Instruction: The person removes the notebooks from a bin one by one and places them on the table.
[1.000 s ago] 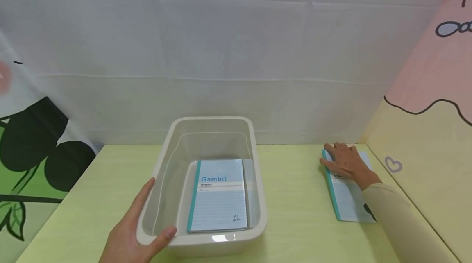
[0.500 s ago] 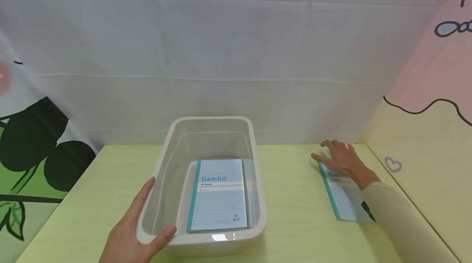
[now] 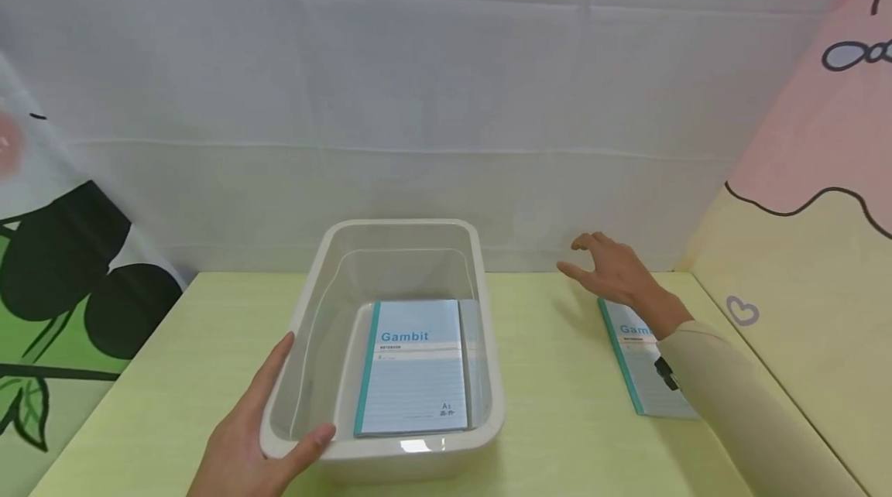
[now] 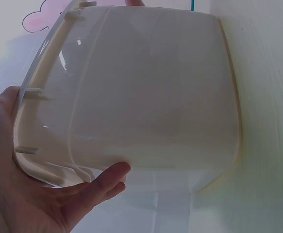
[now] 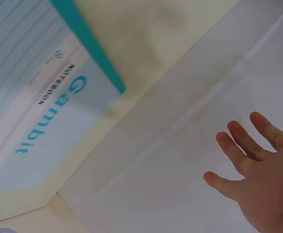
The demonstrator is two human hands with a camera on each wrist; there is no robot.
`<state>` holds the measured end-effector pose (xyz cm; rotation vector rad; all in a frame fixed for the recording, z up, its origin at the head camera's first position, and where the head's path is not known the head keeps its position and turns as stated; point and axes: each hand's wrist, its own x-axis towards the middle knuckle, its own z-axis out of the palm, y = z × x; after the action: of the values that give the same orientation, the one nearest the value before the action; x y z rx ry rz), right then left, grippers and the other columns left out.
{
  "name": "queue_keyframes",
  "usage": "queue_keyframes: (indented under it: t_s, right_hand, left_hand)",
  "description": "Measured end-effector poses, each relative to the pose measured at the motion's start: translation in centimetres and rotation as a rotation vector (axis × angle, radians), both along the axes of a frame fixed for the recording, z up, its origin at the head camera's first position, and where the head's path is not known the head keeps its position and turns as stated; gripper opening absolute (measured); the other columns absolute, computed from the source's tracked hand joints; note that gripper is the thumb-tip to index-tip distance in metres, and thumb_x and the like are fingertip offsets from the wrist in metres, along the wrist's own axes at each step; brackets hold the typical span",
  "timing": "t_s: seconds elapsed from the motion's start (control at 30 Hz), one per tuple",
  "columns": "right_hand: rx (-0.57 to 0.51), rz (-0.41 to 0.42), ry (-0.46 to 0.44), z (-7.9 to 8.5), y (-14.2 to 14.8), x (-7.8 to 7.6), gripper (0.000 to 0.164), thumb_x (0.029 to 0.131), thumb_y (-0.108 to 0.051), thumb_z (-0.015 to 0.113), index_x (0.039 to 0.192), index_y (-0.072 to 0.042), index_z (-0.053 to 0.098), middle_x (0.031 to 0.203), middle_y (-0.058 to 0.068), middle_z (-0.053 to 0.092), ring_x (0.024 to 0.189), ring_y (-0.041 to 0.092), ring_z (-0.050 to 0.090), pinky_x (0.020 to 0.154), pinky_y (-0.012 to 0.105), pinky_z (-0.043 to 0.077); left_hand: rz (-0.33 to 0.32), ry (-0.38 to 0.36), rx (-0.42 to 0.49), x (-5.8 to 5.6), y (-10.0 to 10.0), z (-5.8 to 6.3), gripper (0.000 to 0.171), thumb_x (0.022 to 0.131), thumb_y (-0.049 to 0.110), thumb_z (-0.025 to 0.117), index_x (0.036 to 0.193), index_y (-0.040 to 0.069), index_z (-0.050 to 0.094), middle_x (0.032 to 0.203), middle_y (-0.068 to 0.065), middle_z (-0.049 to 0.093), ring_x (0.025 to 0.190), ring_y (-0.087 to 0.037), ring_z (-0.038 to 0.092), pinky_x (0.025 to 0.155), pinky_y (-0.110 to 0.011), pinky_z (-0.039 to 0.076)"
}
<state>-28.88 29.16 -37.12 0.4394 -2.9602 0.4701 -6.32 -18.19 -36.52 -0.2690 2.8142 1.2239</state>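
A pale grey plastic bin (image 3: 317, 303) stands on the table, and my left hand (image 3: 237, 439) holds its near left corner. In the left wrist view that hand (image 4: 39, 204) wraps the bin's rim, with its wall (image 4: 151, 97) facing the camera. Inside the bin lies a light-blue Gambit notebook (image 3: 414, 385), partly over another one (image 3: 471, 361). At the right, a further Gambit notebook (image 3: 637, 377) lies flat, partly covered by my right forearm. My right hand (image 3: 620, 272) is raised beyond its far edge, fingers spread and holding nothing, apart from the notebook (image 5: 34, 107) in the right wrist view.
The pale yellow-green table (image 3: 547, 389) extends between the bin and the right notebook. A white cloth (image 3: 446, 94) hangs along the table's back edge. Printed panels stand at the left (image 3: 77, 288) and right (image 3: 815, 272).
My right hand has lifted off the right notebook and moved left and away, uncovering its title. The notebook stays flat, shifted barely if at all. The left hand keeps its hold on the bin.
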Motion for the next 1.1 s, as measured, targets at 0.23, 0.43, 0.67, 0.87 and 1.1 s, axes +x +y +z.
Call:
queue_keyframes:
  t_s: [0.23, 0.43, 0.67, 0.87, 1.1]
  right_hand:
    - [-0.006, 0.026, 0.035, 2.3, -3.0, -0.2, 0.063, 0.104, -0.051, 0.056, 0.142, -0.001, 0.055, 0.143, 0.023, 0.058, 0.130, 0.044, 0.057, 0.112, 0.065, 0.039]
    - [-0.010, 0.053, 0.077, 4.2, -5.4, -0.1, 0.059, 0.104, -0.049, 0.058, 0.141, -0.002, 0.056, 0.142, 0.021, 0.058, 0.127, 0.041, 0.058, 0.110, 0.061, 0.043]
    - [-0.073, 0.090, 0.069, 6.3, -8.2, 0.3, 0.059, 0.104, -0.050, 0.056, 0.142, -0.004, 0.057, 0.145, 0.018, 0.057, 0.131, 0.039, 0.057, 0.112, 0.059, 0.042]
    - [-0.074, 0.125, 0.078, 7.9, -10.7, 0.7, 0.058, 0.104, -0.051, 0.057, 0.141, -0.006, 0.057, 0.143, 0.017, 0.057, 0.127, 0.037, 0.058, 0.111, 0.057, 0.045]
    - [-0.067, 0.164, 0.097, 9.5, -14.0, 0.8, 0.057, 0.103, -0.051, 0.057, 0.140, -0.008, 0.058, 0.143, 0.016, 0.057, 0.125, 0.035, 0.059, 0.109, 0.054, 0.046]
  left_hand:
    - [-0.006, 0.016, 0.020, 0.0, -0.1, -0.1, 0.111, 0.084, 0.061, 0.079, 0.166, 0.045, 0.005, 0.153, -0.014, 0.052, 0.112, -0.028, 0.065, 0.086, -0.048, 0.063]
    - [-0.008, 0.023, 0.009, -0.2, -0.2, -0.4, 0.112, 0.084, 0.060, 0.080, 0.167, 0.042, 0.006, 0.152, -0.015, 0.053, 0.111, -0.027, 0.065, 0.085, -0.046, 0.063]
    - [-0.006, 0.022, 0.015, -0.1, 0.0, -0.4, 0.112, 0.085, 0.061, 0.079, 0.167, 0.042, 0.005, 0.153, -0.016, 0.051, 0.111, -0.029, 0.065, 0.087, -0.048, 0.063]
    - [0.001, 0.001, 0.030, -0.1, 0.2, -0.3, 0.112, 0.084, 0.064, 0.078, 0.166, 0.045, 0.003, 0.155, -0.014, 0.049, 0.114, -0.030, 0.065, 0.089, -0.048, 0.062]
    - [0.000, 0.010, 0.017, -0.2, -0.1, -0.3, 0.113, 0.084, 0.062, 0.079, 0.167, 0.042, 0.004, 0.154, -0.016, 0.050, 0.113, -0.030, 0.065, 0.088, -0.049, 0.063]
